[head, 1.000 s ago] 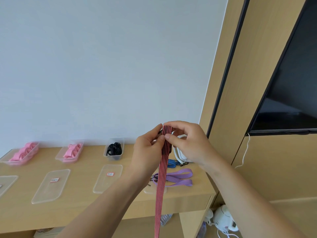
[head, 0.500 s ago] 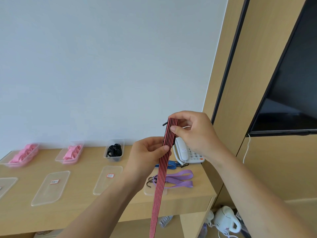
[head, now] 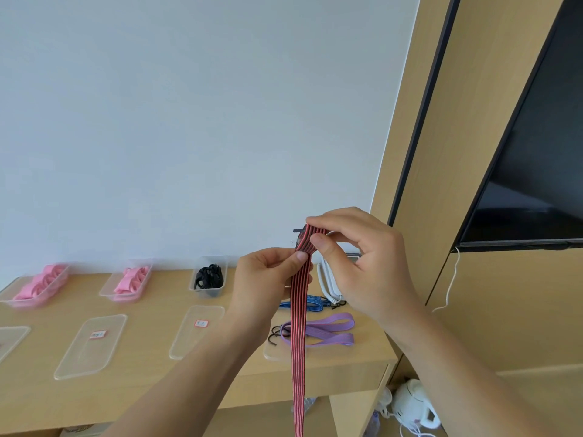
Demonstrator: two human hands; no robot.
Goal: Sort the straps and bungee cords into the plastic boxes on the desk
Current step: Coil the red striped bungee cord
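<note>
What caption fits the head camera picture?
Left hand and right hand pinch a striped strap above the desk.

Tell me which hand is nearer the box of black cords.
Left. The left hand pinches the striped strap just right of the box; the right hand holds the strap's top farther right.

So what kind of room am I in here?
Probably a hotel room: a wall-mounted black flat-screen television, a white corded telephone on the light wooden desk, and a white electric kettle below it.
</note>
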